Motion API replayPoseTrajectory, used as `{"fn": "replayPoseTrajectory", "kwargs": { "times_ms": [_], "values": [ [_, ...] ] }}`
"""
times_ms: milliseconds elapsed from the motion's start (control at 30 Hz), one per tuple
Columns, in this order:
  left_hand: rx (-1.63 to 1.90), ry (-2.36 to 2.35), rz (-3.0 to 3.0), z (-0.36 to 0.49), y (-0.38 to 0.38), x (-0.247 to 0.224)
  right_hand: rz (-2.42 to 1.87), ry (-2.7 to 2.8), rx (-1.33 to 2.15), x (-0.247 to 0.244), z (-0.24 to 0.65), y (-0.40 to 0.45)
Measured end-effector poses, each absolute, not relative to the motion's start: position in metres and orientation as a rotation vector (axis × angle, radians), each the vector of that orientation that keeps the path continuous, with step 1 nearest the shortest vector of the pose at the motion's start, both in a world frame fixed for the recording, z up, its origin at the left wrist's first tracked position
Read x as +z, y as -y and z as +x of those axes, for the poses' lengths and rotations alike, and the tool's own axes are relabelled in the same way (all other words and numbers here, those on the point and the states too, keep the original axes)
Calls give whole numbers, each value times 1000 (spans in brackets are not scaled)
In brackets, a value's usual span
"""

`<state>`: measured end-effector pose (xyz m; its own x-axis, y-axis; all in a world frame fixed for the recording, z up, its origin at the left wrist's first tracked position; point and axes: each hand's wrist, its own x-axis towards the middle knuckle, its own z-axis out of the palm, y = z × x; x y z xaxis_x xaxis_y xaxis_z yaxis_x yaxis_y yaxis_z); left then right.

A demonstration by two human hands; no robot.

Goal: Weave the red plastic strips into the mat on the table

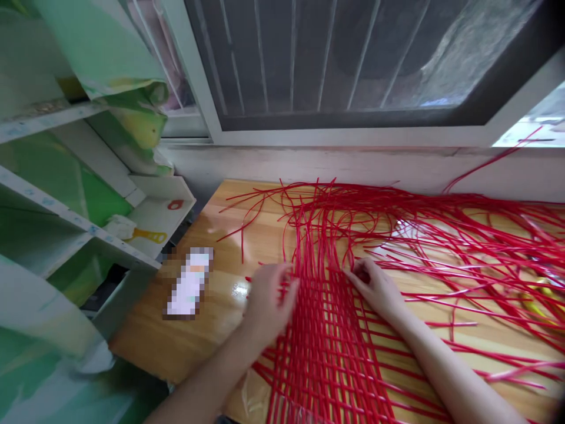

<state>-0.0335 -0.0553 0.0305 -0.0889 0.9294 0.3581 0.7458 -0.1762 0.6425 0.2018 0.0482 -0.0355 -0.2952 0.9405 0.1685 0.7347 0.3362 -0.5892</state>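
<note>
A woven lattice of thin red strands (326, 330) lies on the wooden table in front of me, its crossings close together. At its left edge my left hand (269, 306) is curled, thumb and fingers closing on a red strand; this hand is slightly blurred. My right hand (375, 285) is at the upper right edge of the weave, thumb and forefinger pinched on a red strand there. Beyond both hands, the long unwoven strand ends (315, 235) run loose toward the wall. Other strand ends stick out sideways, passing under my right forearm.
A large tangle of loose red strands (424, 203) spreads along the back and right of the table (176, 353). A pixelated flat object (189, 285) lies at left. Green-and-white shelves (88, 227) stand left, holding a yellow-handled tool (149, 235). A framed window (335, 136) rises behind.
</note>
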Motion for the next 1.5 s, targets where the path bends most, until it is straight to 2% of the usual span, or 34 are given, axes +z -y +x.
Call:
{"fn": "replayPoseTrajectory", "kwargs": {
  "times_ms": [133, 267, 367, 500, 767, 867, 1000, 1167, 1333, 1433, 1500],
  "values": [
    [1283, -2564, 1324, -157, 113, 9, -1461, 2127, 554, -37, 203, -49],
    [1070, -2973, 909, -243, 154, -26, -1460, 2126, 569, -38, 203, -50],
    [917, -2954, 854, -254, 160, -39, -1465, 2126, 576, -38, 203, -50],
    [742, -2965, 773, -238, 151, -34, -1457, 2125, 565, -37, 203, -49],
    [674, -3049, 734, -224, 144, -23, -1458, 2123, 569, -37, 203, -48],
    [785, -3013, 693, -230, 147, -28, -1452, 2124, 565, -38, 203, -48],
    [1177, -2968, 729, -228, 141, -26, -1454, 2111, 564, -38, 203, -48],
    [1652, -2548, 1112, -152, 105, 9, -1433, 2075, 579, -39, 203, -48],
    [1420, -1881, 1785, -37, 59, 44, -1435, 2020, 643, -38, 203, -48],
    [1276, -1572, 1928, 11, 29, 45, -1440, 1965, 681, -37, 203, -47],
    [1244, -1529, 1874, 29, 9, 35, -1441, 1926, 713, -37, 204, -46]
  ]
}}
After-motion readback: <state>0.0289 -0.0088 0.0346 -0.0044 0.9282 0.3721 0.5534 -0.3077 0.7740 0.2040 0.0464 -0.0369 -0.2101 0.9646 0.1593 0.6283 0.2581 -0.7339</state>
